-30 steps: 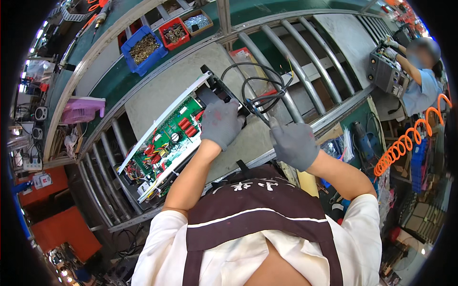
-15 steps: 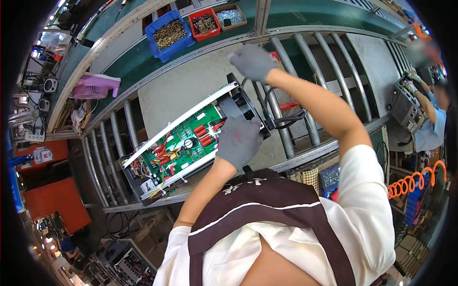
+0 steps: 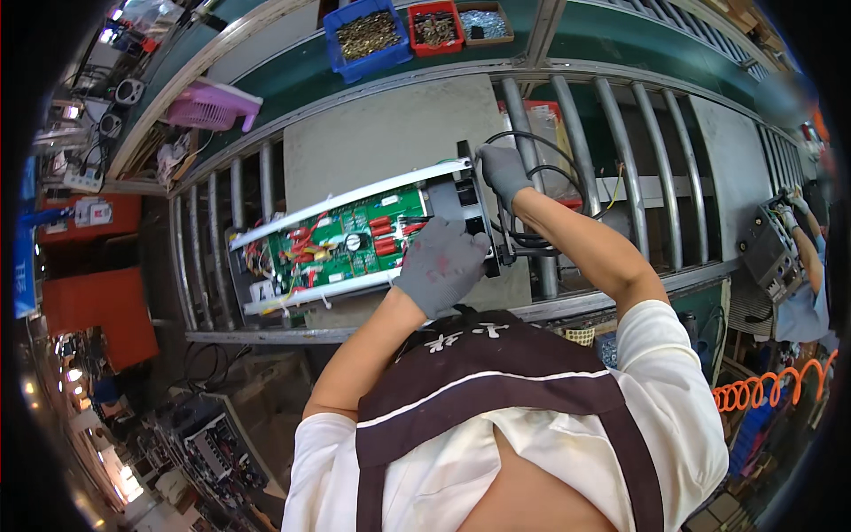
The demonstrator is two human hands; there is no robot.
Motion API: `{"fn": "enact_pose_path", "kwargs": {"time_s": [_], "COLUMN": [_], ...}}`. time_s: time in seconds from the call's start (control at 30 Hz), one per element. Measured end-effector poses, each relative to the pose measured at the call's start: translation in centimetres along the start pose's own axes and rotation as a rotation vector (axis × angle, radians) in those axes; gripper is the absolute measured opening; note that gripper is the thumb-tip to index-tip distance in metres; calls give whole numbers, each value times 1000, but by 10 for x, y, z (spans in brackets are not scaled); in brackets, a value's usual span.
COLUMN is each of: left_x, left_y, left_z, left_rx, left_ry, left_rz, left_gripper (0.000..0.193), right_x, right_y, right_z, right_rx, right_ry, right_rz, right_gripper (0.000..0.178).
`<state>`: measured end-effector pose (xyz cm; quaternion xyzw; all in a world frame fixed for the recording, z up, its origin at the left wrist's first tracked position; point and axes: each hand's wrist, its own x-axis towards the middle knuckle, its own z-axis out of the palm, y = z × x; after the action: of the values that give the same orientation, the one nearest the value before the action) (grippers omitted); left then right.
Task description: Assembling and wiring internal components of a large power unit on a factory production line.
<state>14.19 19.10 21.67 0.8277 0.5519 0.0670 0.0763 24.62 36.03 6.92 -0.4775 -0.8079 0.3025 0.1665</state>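
A long open metal chassis [image 3: 346,206] with white side rails lies on the conveyor board. Inside it is a green circuit board [image 3: 332,259] with red parts and wires. My left hand [image 3: 443,266], in a grey glove, bends over the chassis's right end, its fingers closed at the black end panel [image 3: 470,206]; the fingertips are partly hidden. Outside that panel is my right hand [image 3: 505,173], also gloved. Its fingers are closed at the start of a black cable [image 3: 542,138], which loops off to the right over the rollers.
Beyond the conveyor stand a blue bin of brass pieces [image 3: 331,55], a red bin [image 3: 414,37] and a cardboard tray [image 3: 506,16] of small metal parts. A pink basket [image 3: 208,105] is at the far left. Metal rollers [image 3: 618,146] run rightward toward a co-worker handling another unit [image 3: 771,253].
My right hand has come down and nearer, from above the rollers to the end panel. The cable now loops higher. In the picture the chassis lies more level; my left hand stays on it.
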Motion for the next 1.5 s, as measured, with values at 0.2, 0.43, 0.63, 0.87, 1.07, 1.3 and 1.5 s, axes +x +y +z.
{"fn": "enact_pose_path", "kwargs": {"time_s": [0.2,0.43,0.63,0.87,1.07,1.3,1.5], "left_x": [-27,-42,-45,-44,-44,-48,-82], "left_y": [4,5,9,16,18,14,52], "left_z": [1,0,-7,-15,-15,-11,5], "left_rx": [3,74,104,124,118,191,224], "left_ry": [-33,-27,-43,-136,-132,-17,392], "left_rz": [114,214,211,143,101,236,257], "left_gripper": [8,25,25,27,27,43,57], "right_x": [-41,-83,-118,-146,-203,-262,-275], "right_y": [2,13,4,-6,27,-49,-67], "right_z": [18,16,1,-14,51,-14,-18], "right_rx": [362,855,223,112,1285,1347,1627], "right_ry": [160,340,166,-116,-499,-1239,-1388], "right_rz": [208,696,110,223,630,727,913], "right_gripper": [29,34,44,40,37,74,79]}}
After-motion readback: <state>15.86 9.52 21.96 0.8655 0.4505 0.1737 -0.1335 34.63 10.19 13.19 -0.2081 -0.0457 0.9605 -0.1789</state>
